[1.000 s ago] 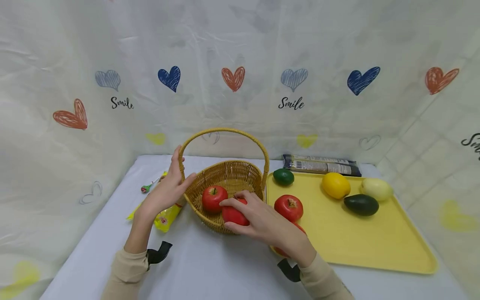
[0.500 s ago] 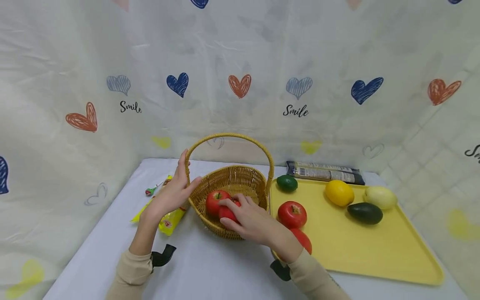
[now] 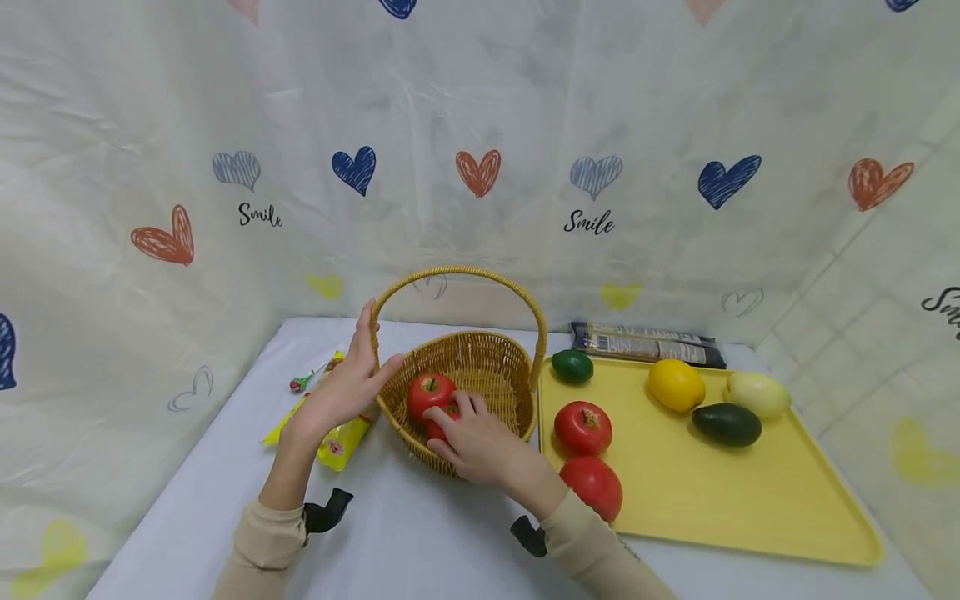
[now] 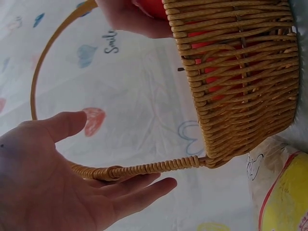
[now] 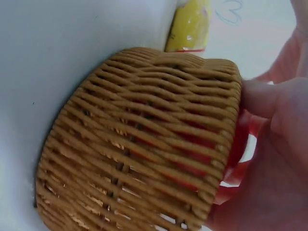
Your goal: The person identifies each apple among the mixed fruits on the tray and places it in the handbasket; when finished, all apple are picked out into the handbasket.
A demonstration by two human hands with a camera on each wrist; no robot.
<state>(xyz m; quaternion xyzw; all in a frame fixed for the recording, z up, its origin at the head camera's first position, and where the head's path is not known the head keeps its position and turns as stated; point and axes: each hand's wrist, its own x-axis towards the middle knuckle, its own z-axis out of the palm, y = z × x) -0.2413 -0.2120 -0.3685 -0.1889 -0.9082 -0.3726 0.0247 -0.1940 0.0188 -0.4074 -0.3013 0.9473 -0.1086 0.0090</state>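
Observation:
A wicker basket with a tall arched handle stands on the white table. One red apple with a stem lies in it. My right hand reaches over the near rim and grips a second red apple against the first, mostly covered by the fingers. In the right wrist view, red shows through the basket weave beside the thumb. My left hand rests against the handle's left side, fingers extended behind it and thumb apart, as the left wrist view also shows.
A yellow tray at right bears two red fruits, a lemon, a dark green avocado, a small green fruit and a pale one. Dark packets lie behind. Yellow packages and a lollipop lie left.
My right hand has moved left and lower into the basket with the second apple, bringing it up against the first. The left hand stays at the handle.

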